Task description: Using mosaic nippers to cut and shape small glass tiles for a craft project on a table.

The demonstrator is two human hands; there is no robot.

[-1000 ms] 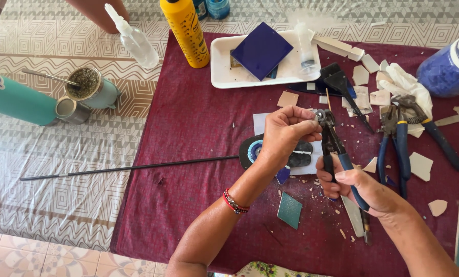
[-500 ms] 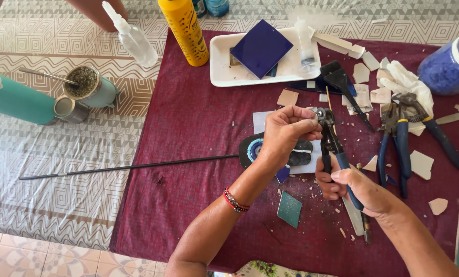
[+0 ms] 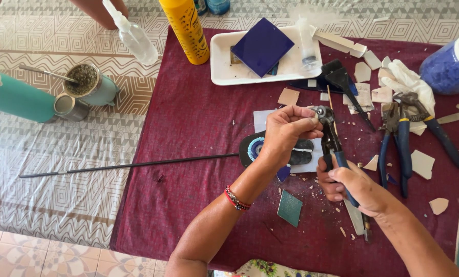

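My left hand (image 3: 286,133) pinches a small pale tile chip at the jaws of blue-handled wheeled nippers (image 3: 333,143). My right hand (image 3: 355,184) squeezes the nippers' handles. Under my hands lies a dark round mosaic piece (image 3: 252,149) with a blue and white centre, resting on a white sheet, and a long thin black rod (image 3: 127,165) runs left from it. A small green tile (image 3: 290,208) lies on the maroon cloth (image 3: 198,128) near my left forearm.
A white tray (image 3: 224,66) holds a dark blue square tile (image 3: 262,46). A yellow bottle (image 3: 186,31), a clear spray bottle (image 3: 134,36), a cup with a metal straw (image 3: 88,82) and a teal flask (image 3: 16,97) stand at left. More pliers (image 3: 401,138), tile shards and a blue jar (image 3: 452,64) lie right.
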